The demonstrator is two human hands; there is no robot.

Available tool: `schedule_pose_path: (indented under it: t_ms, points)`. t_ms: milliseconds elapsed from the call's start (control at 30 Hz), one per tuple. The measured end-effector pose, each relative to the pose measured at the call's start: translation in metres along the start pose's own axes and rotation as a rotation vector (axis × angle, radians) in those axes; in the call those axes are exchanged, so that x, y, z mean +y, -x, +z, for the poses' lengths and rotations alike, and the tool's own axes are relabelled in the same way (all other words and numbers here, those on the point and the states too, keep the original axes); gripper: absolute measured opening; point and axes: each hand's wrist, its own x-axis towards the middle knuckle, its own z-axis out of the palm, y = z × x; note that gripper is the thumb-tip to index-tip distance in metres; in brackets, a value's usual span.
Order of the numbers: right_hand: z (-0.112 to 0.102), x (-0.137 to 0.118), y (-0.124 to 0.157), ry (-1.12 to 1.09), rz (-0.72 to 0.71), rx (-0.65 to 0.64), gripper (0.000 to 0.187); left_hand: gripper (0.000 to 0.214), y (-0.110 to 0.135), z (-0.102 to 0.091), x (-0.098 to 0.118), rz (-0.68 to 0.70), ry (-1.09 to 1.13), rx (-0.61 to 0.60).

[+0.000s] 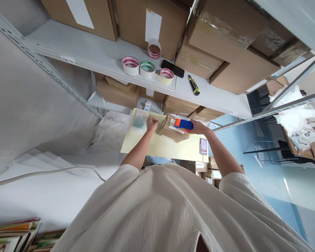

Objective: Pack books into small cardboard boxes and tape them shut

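A small cardboard box (170, 134) with a white label on its top rests on the pale yellow table (160, 148). My right hand (198, 127) grips a blue tape dispenser (186, 124) with an orange front end, held over the right part of the box. Just left of the box is my left hand (152, 123), its fingers curled together above the table. Whether anything sits between those fingers is too small to make out. A clear plastic sheet or bag (139, 121) lies on the table beyond the left hand.
Above the table runs a grey shelf (105, 57) bearing several tape rolls (131, 66), a black phone (172, 68), a yellow-black utility knife (193, 85) and large cartons (149, 26). A lit phone (203, 146) with a cable lies at the table's right end.
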Motion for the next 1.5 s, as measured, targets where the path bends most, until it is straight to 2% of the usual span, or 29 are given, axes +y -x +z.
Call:
schedule_pose_path:
  t_ms: [133,233,333,400,467,533,600,667,733,767,867,1033,1133,1267,1400,1500]
  points:
    - [0.001,-0.004,0.001,-0.002,-0.018,0.01,0.056,0.036,0.004,0.016,-0.009,-0.083,-0.133,-0.031]
    - [0.002,-0.004,0.001,-0.008,-0.013,0.005,0.055,0.037,0.009,0.021,-0.014,-0.115,-0.189,-0.024]
    - [0.004,-0.002,0.0,-0.019,-0.011,0.007,0.055,0.028,0.012,0.018,-0.014,-0.064,-0.172,-0.024]
    - [0.006,0.0,-0.001,-0.023,-0.013,0.02,0.056,0.015,0.015,0.015,-0.009,-0.016,-0.143,-0.108]
    - [0.007,0.001,-0.002,-0.022,-0.019,0.029,0.057,0.012,0.017,0.014,-0.001,0.026,-0.148,-0.172]
    - [0.007,0.001,-0.002,-0.02,-0.027,0.029,0.057,0.028,0.017,0.015,0.011,0.154,-0.205,-0.202]
    - [0.006,0.0,-0.003,-0.024,-0.032,0.022,0.057,0.056,0.015,0.02,0.023,0.378,-0.337,-0.3]
    - [0.004,-0.002,-0.003,-0.03,-0.024,0.012,0.059,0.086,0.012,0.026,0.033,0.553,-0.568,-0.505]
    - [0.001,-0.004,-0.003,-0.029,-0.012,-0.001,0.061,0.116,0.008,0.031,0.037,0.615,-0.84,-0.699]
    - [0.0,-0.005,-0.003,-0.028,-0.005,-0.008,0.062,0.13,0.007,0.033,0.038,0.631,-0.956,-0.755]
    - [-0.003,-0.008,-0.005,-0.024,0.007,-0.041,0.065,0.154,0.007,0.034,0.032,0.715,-1.163,-0.764]
    - [-0.005,-0.005,-0.01,-0.004,-0.03,-0.047,0.066,0.144,0.012,0.032,0.025,0.785,-1.22,-0.682]
    - [-0.01,0.013,-0.002,0.004,-0.022,-0.042,0.062,0.14,0.012,0.029,0.028,0.765,-1.215,-0.674]
    - [-0.012,0.066,0.028,-0.019,0.056,-0.056,0.06,0.139,0.01,0.023,0.033,0.73,-1.186,-0.668]
    - [0.002,0.122,0.059,-0.085,0.154,-0.026,0.056,0.135,0.011,0.021,0.036,0.73,-1.173,-0.68]
    - [0.016,0.144,0.065,-0.092,0.152,-0.01,0.061,0.133,0.014,0.023,0.039,0.715,-1.18,-0.685]
